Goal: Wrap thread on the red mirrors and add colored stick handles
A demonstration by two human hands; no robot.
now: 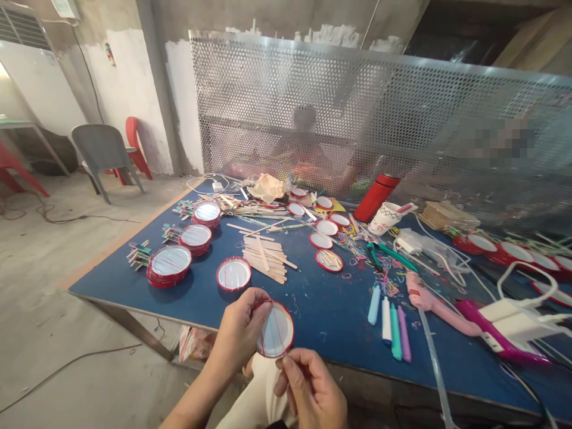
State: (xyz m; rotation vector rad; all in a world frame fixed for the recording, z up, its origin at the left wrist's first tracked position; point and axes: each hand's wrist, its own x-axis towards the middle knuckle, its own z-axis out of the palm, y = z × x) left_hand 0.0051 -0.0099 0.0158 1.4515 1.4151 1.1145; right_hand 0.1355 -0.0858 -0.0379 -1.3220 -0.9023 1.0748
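Note:
Over the table's front edge, my left hand [243, 325] grips a round white lid [277, 333] with a red rim, thumb on its face. Thin red bands cross that face from top to bottom. At the lid's lower rim, my right hand [310, 387] is closed in a pinch on what looks like a thin red band; the fingertips hide most of it. Just beyond lies a similar banded lid [233, 274]. Several flat wooden sticks [266, 256] are spread beside it.
Lid stacks [170, 265] with short sticks stand at left. Loose coloured bands [357, 253], green pliers [393, 257], pens [396, 330], a pink glue gun [442, 307] and a power strip [513, 342] lie right. A red flask [378, 198] and paper cup [385, 218] stand before the perforated metal panel [357, 113].

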